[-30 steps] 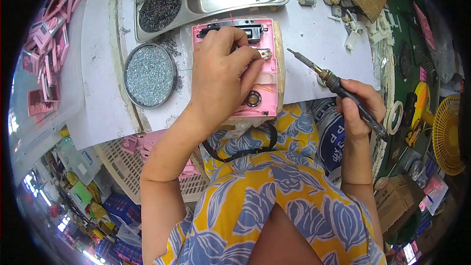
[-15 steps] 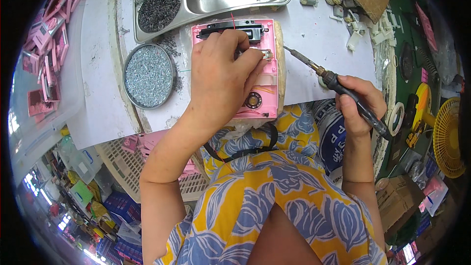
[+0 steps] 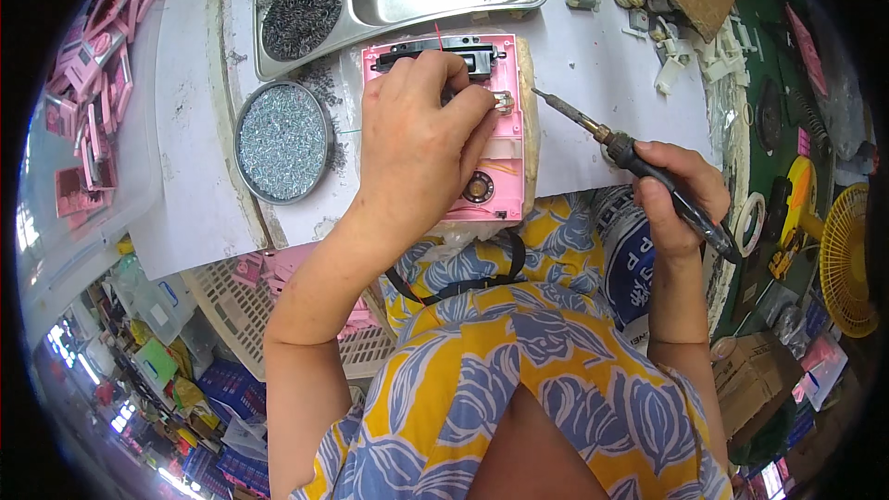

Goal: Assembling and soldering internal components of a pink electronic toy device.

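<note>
In front of me lies an open pink plastic casing (image 3: pixel 515 139). A black slotted part (image 3: pixel 482 60) spans its far end, and a small round speaker-like part (image 3: pixel 478 187) sits near its close end. My left hand (image 3: pixel 412 134) covers the casing's left and middle, with thumb and fingertips pinched together inside it. Beside those fingertips is a small metal-and-clear part (image 3: pixel 503 102); what the pinch holds is hidden. To the right, my right hand (image 3: pixel 681 194) grips a soldering iron (image 3: pixel 639 162) by its black handle. Its thin tip points up-left, just off the casing's right edge.
A round tin of small silvery screws (image 3: pixel 282 141) stands left of the casing. Behind is a metal tray (image 3: pixel 444 14) holding dark springs. Small motors and white parts (image 3: pixel 667 46) lie at far right, pink casings (image 3: pixel 97 83) at far left. A yellow fan (image 3: pixel 847 259) is at right.
The soldering iron's tip has shifted very slightly left toward the casing. My left hand stays pinched in nearly the same place.
</note>
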A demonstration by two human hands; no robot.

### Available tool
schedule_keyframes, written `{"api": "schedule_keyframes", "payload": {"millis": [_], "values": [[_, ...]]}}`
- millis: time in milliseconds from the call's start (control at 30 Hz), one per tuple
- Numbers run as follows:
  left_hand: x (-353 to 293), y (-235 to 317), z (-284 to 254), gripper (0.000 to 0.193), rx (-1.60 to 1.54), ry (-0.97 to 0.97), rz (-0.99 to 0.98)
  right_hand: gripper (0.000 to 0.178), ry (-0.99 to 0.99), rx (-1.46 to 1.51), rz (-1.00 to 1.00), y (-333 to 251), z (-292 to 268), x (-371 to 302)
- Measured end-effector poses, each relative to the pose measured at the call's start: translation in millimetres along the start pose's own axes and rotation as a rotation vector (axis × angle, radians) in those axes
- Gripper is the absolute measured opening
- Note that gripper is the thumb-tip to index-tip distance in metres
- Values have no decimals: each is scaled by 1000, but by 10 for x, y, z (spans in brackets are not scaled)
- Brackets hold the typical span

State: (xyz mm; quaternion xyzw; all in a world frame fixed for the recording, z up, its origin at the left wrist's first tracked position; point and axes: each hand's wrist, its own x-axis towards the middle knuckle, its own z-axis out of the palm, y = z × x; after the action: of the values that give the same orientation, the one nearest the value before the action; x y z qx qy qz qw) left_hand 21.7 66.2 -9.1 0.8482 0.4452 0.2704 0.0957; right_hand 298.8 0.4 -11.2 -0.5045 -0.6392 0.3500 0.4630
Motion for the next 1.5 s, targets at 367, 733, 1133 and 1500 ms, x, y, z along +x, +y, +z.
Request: {"api": "schedule_keyframes", "payload": {"millis": [367, 733, 1133, 1500], "values": [[25, 53, 18, 17, 33, -10, -25, 29, -4, 38, 0, 2, 14, -7], [98, 171, -8, 14, 139, -57, -69, 28, -52, 4, -143, 110, 86, 84], [77, 137, -1, 14, 91, -40, -70, 28, -40, 28, -58, 142, 104, 84], [43, 105, 8, 15, 55, -12, -74, 26, -80, -12, -175, 78, 75, 71]]}}
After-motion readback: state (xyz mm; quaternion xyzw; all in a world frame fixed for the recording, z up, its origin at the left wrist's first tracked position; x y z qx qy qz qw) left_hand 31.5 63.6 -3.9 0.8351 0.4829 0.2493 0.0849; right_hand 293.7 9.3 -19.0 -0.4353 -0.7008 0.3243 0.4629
